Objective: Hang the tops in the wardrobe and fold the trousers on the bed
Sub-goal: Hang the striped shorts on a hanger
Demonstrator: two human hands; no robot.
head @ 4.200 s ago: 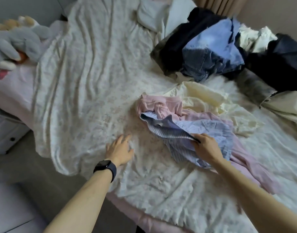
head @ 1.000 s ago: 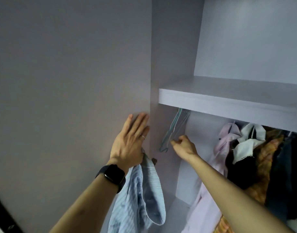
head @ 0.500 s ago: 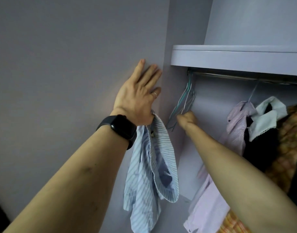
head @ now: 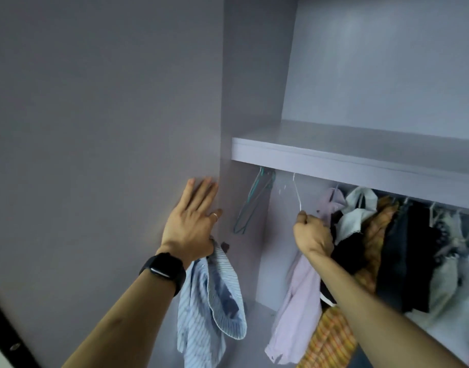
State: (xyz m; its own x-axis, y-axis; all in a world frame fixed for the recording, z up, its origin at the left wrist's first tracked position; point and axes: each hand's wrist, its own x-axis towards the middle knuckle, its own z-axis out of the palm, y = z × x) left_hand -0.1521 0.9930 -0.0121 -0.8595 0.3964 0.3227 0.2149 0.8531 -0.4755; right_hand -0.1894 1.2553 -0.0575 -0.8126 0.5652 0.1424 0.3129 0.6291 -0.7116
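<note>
We free a white hanger (head: pixel 297 193) for the striped shirt (head: pixel 209 301).
Right grip (head: pixel 311 235) clasps it, left grip (head: pixel 193 221) pinches the shirt; lift straight off.

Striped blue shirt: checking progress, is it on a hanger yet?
Not yet: the striped blue shirt dangles bunched from the left hand, with no hanger in it.

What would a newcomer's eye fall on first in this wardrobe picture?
First, the two hands in the middle: the left hand lies flat on the wardrobe panel while a blue striped shirt hangs from it. The right hand grips a white hanger under the shelf, beside a crowded row of hung clothes at the right.
</note>
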